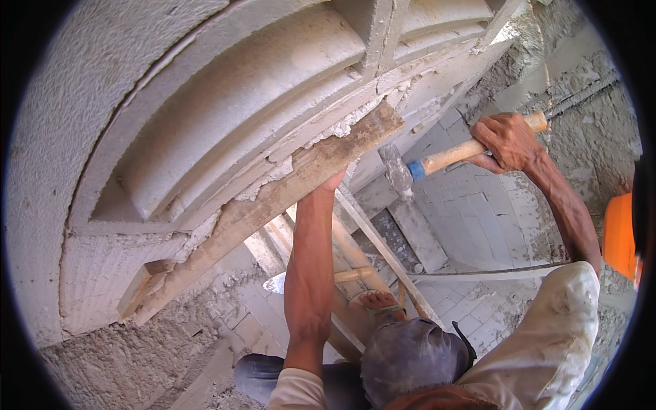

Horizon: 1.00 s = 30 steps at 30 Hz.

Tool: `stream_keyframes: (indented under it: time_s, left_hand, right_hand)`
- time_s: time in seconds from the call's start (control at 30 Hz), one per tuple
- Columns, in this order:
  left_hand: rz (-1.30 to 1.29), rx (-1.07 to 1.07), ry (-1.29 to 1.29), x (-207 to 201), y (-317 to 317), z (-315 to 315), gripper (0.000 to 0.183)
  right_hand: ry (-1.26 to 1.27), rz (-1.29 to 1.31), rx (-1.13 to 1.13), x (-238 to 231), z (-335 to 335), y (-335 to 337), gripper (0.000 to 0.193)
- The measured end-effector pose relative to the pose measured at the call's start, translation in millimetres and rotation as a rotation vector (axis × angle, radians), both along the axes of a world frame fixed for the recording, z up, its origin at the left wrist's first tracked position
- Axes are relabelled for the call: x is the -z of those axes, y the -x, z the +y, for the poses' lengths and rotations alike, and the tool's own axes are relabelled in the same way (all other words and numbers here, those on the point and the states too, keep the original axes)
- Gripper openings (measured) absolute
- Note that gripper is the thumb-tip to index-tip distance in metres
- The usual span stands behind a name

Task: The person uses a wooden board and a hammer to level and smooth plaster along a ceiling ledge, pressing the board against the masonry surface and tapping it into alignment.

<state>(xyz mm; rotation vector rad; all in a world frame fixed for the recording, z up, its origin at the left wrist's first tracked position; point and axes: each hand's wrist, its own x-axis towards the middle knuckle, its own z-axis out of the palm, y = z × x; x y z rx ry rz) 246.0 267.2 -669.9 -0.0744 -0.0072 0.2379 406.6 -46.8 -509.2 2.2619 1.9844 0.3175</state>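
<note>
My right hand [504,142] is closed around the wooden handle of a hammer [447,157]. Its heavy, mortar-smeared steel head points left, and blue wrapping circles the handle near the head. The head is close to the right end of a long wooden plank [294,184]. That plank slants along the underside of a moulded concrete panel [253,102], with crumbly mortar in the joint between them. My left hand [334,180] reaches up to the plank's lower edge; its fingers are hidden behind the wood, so their grip does not show.
A short wood block [142,287] abuts the plank's left end. Below stand slanting timbers [383,242]. A whitish blade [275,283] and a wooden handle [354,275] show either side of my left forearm. An orange object [618,236] is at the right rim, above tiled flooring [478,222].
</note>
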Motion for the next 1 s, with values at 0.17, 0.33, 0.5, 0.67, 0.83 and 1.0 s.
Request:
stream_keyframes:
  time_s: [0.17,0.33,0.5,0.67,0.83,1.0]
  left_hand:
    - [0.182,-0.101,-0.081,-26,1,-1,0.051]
    - [-0.122,0.008,0.022,-5,5,12,0.049]
    - [-0.077,0.013,0.015,8,-8,0,0.046]
    - [-0.164,0.009,-0.062,5,2,25,0.046]
    - [0.012,-0.032,-0.013,-5,-7,9,0.051]
    - [-0.016,-0.037,-0.064,-4,-12,5,0.048]
  right_hand:
    - [0.039,0.001,-0.150,-12,3,-9,0.048]
    - [-0.042,0.052,-0.051,-10,10,-15,0.049]
    - [0.036,0.018,-0.083,-16,4,-22,0.050]
    - [0.021,0.015,-0.136,-23,31,-17,0.047]
    - [0.032,0.026,-0.065,-23,20,-24,0.045]
    - [0.022,0.033,-0.111,-21,14,-27,0.046]
